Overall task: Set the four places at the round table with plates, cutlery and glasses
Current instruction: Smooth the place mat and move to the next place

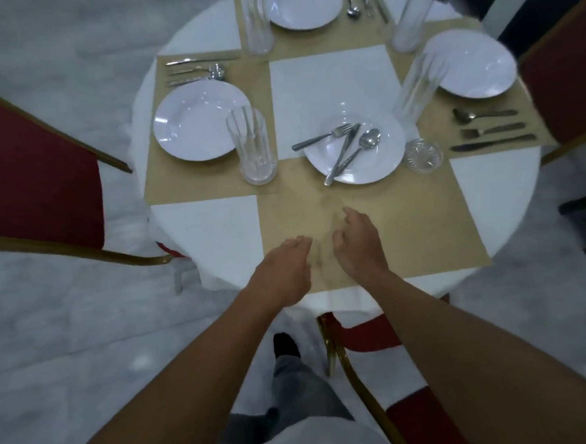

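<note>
Head view: the round table with a white cloth [210, 237] carries tan paper mats. The left hand [284, 267] and the right hand [358, 242] hover side by side over the near tan paper placemat [415, 221]. They are apart from each other and both empty. The left fingers lie fairly straight and the right ones are loosely curled. Whether either hand touches the mat cannot be told.

Beyond them, the near white round plate [386, 151] sits at the mat's far edge. A steel fork [320, 137], steel knife [347, 148] and steel spoon [353, 158] lie across it, and a clear cut glass [423, 155] stands just to its right.

The left white plate [196, 124], far white plate [304, 5] and right white plate [470, 63] each have cutlery laid beside them. A tall clear ribbed glass [252, 145] stands just beside the left one. A red chair with a gold frame [34, 169] stands to the left.
</note>
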A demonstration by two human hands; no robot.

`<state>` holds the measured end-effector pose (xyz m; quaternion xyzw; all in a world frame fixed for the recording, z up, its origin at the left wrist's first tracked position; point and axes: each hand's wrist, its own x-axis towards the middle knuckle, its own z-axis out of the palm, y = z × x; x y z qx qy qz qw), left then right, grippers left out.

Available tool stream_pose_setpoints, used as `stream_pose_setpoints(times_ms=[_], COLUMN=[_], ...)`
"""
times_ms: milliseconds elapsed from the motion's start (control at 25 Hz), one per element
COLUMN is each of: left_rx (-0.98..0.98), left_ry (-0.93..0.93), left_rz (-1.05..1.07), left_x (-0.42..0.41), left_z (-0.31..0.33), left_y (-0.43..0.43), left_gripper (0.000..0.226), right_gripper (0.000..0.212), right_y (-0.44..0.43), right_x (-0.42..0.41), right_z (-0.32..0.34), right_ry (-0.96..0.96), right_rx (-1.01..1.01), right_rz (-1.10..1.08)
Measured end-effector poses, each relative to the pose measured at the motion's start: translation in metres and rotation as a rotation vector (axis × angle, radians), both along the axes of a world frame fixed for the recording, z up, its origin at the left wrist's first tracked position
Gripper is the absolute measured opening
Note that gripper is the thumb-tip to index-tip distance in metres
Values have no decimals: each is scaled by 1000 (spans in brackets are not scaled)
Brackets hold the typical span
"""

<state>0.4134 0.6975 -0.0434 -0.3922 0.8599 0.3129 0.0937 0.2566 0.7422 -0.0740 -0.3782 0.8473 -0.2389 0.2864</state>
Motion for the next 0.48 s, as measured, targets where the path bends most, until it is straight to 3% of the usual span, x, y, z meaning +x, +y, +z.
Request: stream_pose_setpoints(times_ms=[200, 320, 480], left_rx=[-27, 17, 46], left_ry=[108, 248, 342], left_rz=[-30, 47, 237], left_x=[-43, -76, -119], left_z=[13, 19, 7], left_y=[-63, -101, -154], left_gripper=[52, 46, 53], right_gripper=[46, 31, 55], right_y=[-41, -58, -79], right_x=[-20, -36, -62], right_z=[-2, -1, 3], right_ry=[-128, -194, -245], right_rx=[-66, -117, -132], right_rz=[-290, -568, -778])
